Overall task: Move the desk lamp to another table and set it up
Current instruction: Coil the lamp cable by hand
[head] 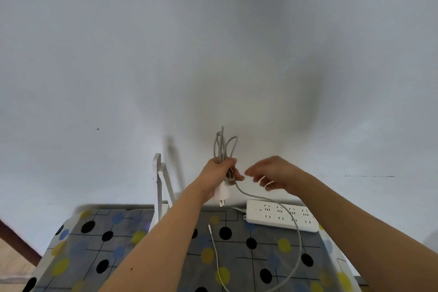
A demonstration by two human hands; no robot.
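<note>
The white desk lamp (pixel 159 185) stands folded at the back of the table, just left of my left forearm. My left hand (pixel 219 172) grips a coiled bundle of grey cord (pixel 224 147), loops sticking up above the fist, and the white plug adapter (pixel 220 194) hangs below it. The loose end of the cord (pixel 299 244) runs from the bundle down over the table to the right. My right hand (pixel 272 174) hovers beside the bundle with curled fingers holding a small white tie (pixel 266 182).
A white power strip (pixel 282 214) lies at the table's back right against the wall. A thin white cable (pixel 214 249) lies across the grey cloth (pixel 106 239) with black, yellow and blue dots. Bare wall fills the view above.
</note>
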